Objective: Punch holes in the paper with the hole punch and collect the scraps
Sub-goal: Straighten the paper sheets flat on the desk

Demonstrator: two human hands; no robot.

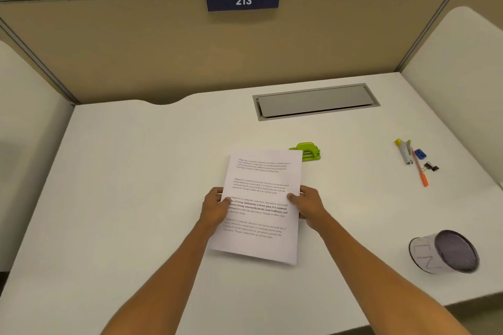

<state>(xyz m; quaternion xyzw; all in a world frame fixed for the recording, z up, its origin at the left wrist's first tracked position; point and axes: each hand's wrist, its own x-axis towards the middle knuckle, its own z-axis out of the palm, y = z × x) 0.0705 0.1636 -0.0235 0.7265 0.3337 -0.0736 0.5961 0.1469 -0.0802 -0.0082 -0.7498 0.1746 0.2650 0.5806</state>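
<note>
Lighting bright, even, diffuse from overhead; shadows soft and faint, a pale one under the lower edge of the white printed paper sheet (261,207). No glare on the matte white desk top (130,171). Wide-angle bowing at frame edges; round mesh pen cup (446,254) at right slightly smeared.

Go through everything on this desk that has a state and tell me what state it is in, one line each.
White printed paper sheets: held by both side edges, far edge overlapping the punch in view.
Left hand: grips the paper's left edge.
Right hand: grips the paper's right edge.
Green hole punch: on the desk, untouched.
Grey desk cable flap: closed.
Mesh pen cup: tipped on its side.
</note>
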